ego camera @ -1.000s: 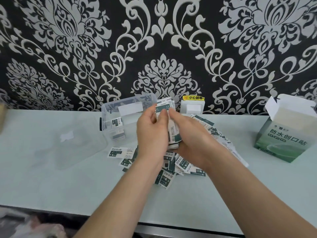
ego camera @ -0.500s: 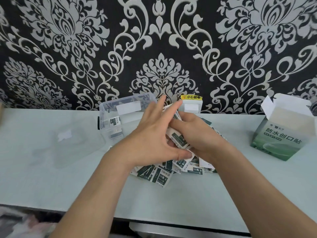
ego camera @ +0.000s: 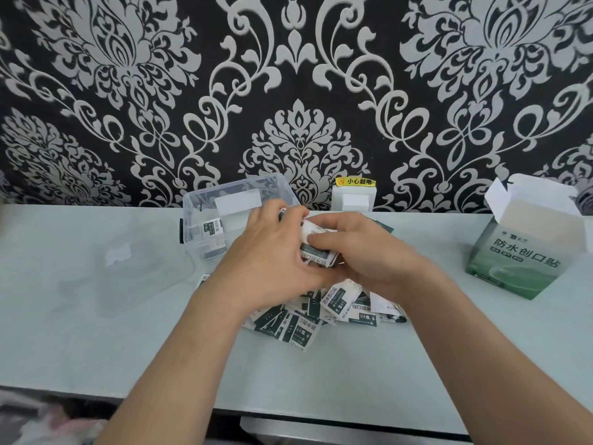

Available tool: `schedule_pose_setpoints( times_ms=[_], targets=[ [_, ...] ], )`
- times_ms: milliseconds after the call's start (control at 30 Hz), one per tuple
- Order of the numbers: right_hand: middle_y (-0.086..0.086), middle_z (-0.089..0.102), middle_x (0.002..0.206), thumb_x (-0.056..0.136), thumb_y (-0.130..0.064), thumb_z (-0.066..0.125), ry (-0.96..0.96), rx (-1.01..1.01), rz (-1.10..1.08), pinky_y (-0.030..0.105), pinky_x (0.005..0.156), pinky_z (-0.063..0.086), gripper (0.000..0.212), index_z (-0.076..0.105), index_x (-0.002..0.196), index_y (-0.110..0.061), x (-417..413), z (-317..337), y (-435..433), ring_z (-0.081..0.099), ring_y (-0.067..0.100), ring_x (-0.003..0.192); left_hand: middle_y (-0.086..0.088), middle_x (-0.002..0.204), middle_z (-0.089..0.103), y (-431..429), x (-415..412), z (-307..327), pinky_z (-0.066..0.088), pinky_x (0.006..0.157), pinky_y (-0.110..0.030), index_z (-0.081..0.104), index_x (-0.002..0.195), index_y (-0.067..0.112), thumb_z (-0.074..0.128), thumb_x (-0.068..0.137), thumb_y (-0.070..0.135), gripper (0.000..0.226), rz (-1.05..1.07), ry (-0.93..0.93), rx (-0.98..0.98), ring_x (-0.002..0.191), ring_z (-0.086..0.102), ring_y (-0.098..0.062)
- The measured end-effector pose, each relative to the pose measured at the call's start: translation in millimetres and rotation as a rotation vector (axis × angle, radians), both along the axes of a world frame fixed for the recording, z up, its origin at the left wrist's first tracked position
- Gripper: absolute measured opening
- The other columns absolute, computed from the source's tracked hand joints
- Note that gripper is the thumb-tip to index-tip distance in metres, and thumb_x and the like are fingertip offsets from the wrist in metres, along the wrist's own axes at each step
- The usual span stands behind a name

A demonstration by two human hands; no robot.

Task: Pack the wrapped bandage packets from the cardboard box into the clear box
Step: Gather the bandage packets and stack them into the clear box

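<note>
Both hands meet over a pile of white-and-green bandage packets (ego camera: 308, 319) on the pale table. My left hand (ego camera: 269, 261) and my right hand (ego camera: 365, 252) together grip a small stack of packets (ego camera: 316, 248), fingers curled round it from each side. The clear box (ego camera: 224, 200) stands open just behind my left hand, with a few packets (ego camera: 213, 228) inside at its left end. The green cardboard box (ego camera: 526, 252) stands at the right with its flaps open; its inside is hidden.
The clear lid (ego camera: 128, 271) lies flat on the table left of the clear box. A white wall socket with a yellow label (ego camera: 353, 194) sits on the patterned wall behind. The table's front edge (ego camera: 224, 409) runs along the bottom.
The stack was held upright at first, then my left hand spread its fingers over it. Now both hands have lowered and closed round the stack just above the pile.
</note>
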State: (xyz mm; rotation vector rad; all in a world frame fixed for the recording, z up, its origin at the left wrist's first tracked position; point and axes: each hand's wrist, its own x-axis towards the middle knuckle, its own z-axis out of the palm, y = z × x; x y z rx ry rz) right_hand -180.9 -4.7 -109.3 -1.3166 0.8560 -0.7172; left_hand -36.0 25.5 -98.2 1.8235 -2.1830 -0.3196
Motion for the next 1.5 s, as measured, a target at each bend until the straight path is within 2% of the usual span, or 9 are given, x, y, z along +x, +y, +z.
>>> schedule_pose_setpoints(
  times_ms=[267,433,633,900,1000,1133,1267,1367,1500],
  targets=[
    [0.009,0.057,0.065,0.082,0.000,0.043,-0.330,0.312,0.071,0.024,0.049,0.038,0.044,0.052,0.125,-0.006,-20,12,-5,0.040,0.011,0.043,0.022,0.101,0.053,9,-1,25,0.035,0.071,-0.012,0.061,0.101,0.040,0.049,0.063,0.076,0.053,-0.029,0.411,-0.180,0.089,0.051,0.007],
    [0.008,0.054,0.067,0.078,-0.005,0.040,-0.505,0.422,0.198,0.020,0.049,0.028,0.039,0.049,0.116,-0.012,-13,9,-2,0.034,0.005,0.037,0.016,0.055,0.056,6,-14,11,0.036,0.052,-0.014,0.060,0.077,0.010,0.052,0.099,0.025,0.027,-0.010,0.830,-0.317,0.050,0.051,0.000],
    [0.012,0.056,0.069,0.081,-0.003,0.035,-0.600,0.492,0.201,0.017,0.042,0.036,0.020,0.053,0.088,-0.008,-1,7,5,0.038,0.005,0.035,-0.010,0.054,0.053,-8,0,0,0.037,0.042,-0.033,0.059,0.069,0.013,0.044,0.093,0.030,0.033,0.116,0.832,-0.389,0.046,0.049,-0.027],
    [0.011,0.074,0.092,0.091,-0.024,0.061,-0.042,0.023,0.208,0.030,0.073,0.042,0.014,0.056,0.086,-0.012,-5,7,4,0.065,0.019,0.083,-0.003,0.045,0.041,-8,14,6,0.031,0.049,-0.032,0.054,0.054,0.003,0.044,0.076,0.031,0.036,0.112,0.454,-0.330,0.046,0.036,-0.012],
    [0.006,0.070,0.078,0.081,-0.029,0.070,0.015,-0.019,0.232,0.021,0.062,0.040,0.028,0.059,0.090,-0.005,-7,12,9,0.058,0.010,0.067,-0.001,0.043,0.047,-5,15,9,0.035,0.048,-0.034,0.055,0.049,0.014,0.042,0.074,0.037,0.037,0.077,0.345,-0.281,0.046,0.044,-0.018],
    [0.010,0.072,0.082,0.073,-0.016,0.073,-0.057,0.054,0.273,0.016,0.056,0.050,0.020,0.056,0.079,-0.007,-9,15,13,0.071,0.030,0.092,0.001,0.040,0.046,-5,9,10,0.031,0.047,-0.030,0.054,0.045,0.021,0.039,0.079,0.040,0.042,0.115,0.327,-0.312,0.045,0.045,-0.013],
    [0.018,0.073,0.089,0.074,-0.013,0.076,-0.081,0.086,0.258,0.029,0.069,0.053,0.022,0.055,0.079,-0.010,-7,16,12,0.073,0.032,0.089,0.001,0.050,0.058,-4,0,7,0.045,0.061,-0.036,0.065,0.060,0.013,0.030,0.092,0.050,0.060,0.189,0.332,-0.362,0.058,0.059,-0.018],
    [0.019,0.073,0.092,0.079,-0.014,0.071,-0.164,0.138,0.203,0.033,0.078,0.050,0.028,0.058,0.101,-0.001,-9,13,6,0.073,0.028,0.084,0.009,0.087,0.066,-2,3,12,0.048,0.074,-0.031,0.067,0.093,0.024,0.030,0.091,0.062,0.053,0.078,0.498,-0.331,0.085,0.061,-0.007],
    [0.017,0.073,0.084,0.079,-0.012,0.071,-0.280,0.208,0.105,0.030,0.071,0.057,0.038,0.057,0.112,0.002,-15,14,1,0.073,0.024,0.078,0.032,0.133,0.035,7,6,21,0.039,0.091,-0.007,0.031,0.137,0.052,0.068,0.067,0.068,0.080,-0.203,0.626,0.127,0.129,0.037,0.005]
  ],
)
